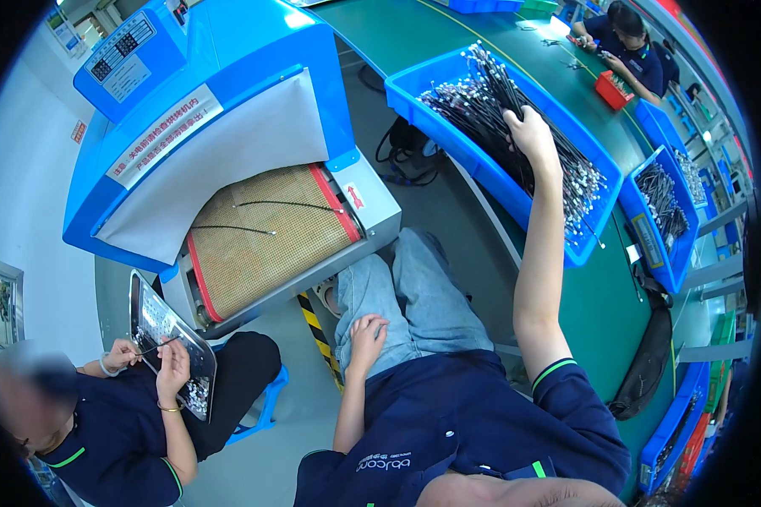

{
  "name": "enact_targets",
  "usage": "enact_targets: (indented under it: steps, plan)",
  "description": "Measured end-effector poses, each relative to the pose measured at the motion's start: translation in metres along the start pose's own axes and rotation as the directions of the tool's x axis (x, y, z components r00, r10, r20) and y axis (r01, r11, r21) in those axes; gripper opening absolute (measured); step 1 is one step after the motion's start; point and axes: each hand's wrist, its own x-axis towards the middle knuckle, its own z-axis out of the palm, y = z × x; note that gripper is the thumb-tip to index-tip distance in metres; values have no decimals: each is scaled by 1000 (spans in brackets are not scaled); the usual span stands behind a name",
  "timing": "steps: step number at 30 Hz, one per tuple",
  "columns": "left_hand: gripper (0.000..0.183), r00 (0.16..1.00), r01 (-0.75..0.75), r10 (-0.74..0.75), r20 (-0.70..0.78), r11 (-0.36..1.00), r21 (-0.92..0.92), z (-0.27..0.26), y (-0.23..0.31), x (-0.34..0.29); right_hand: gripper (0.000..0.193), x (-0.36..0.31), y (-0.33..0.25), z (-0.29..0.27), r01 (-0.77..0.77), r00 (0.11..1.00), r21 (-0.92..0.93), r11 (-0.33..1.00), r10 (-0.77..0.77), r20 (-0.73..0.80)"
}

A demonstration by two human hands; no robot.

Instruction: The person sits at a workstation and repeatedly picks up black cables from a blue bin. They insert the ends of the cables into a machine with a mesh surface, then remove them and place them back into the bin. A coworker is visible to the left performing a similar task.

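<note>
My right hand [533, 137] reaches into a long blue bin [406, 103] and is closed round a bundle of short black cables [497, 89]. The bundle stands up at a slant, its silvery ends fanned out above the fist. Many more black cables with metal and white ends [579, 190] fill the bin beneath. My left hand [367, 340] rests on my thigh, fingers loosely stretched over the jeans, with nothing seen in it. To the left, two black cables lie apart on the tan mesh conveyor belt [262, 245] of a blue machine [254, 51].
A seated co-worker [118, 422] at left holds a thin dark cable over a tray [196, 355] of small parts. More blue bins of cables [661, 203] stand on the green table [596, 279]. Another person [630, 51] works at its far side, by a red bin [613, 89].
</note>
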Motion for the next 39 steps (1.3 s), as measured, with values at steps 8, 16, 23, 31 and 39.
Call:
enact_targets:
  steps: [8, 16, 23, 31, 39]
  plan:
    - [14, 999, -33, 33, -6, 999, -6, 2, -4, 1, 63, -25, 7, 8, 150, 989, -111, 982, -149, 21]
    - [13, 999, -30, 30, -20, 999, -32, 2, -9, 6, 27, -43, 6, -5, 222, 955, -258, 940, -264, -138]
    - [11, 999, -26, 26, -22, 1000, -9, 1, -7, 7, 17, -63, -52, -83, 624, 512, 78, 778, -332, -792]
    - [13, 999, -49, 49, -23, 999, -8, 0, -8, 9, 20, -53, -31, -81, 668, 461, 129, 733, -272, -845]
    - [30, 977, 183, -203, 72, 607, -774, -12, 48, 51, 16, -132, -71, -43, 519, 767, 854, -30, -424, -481]
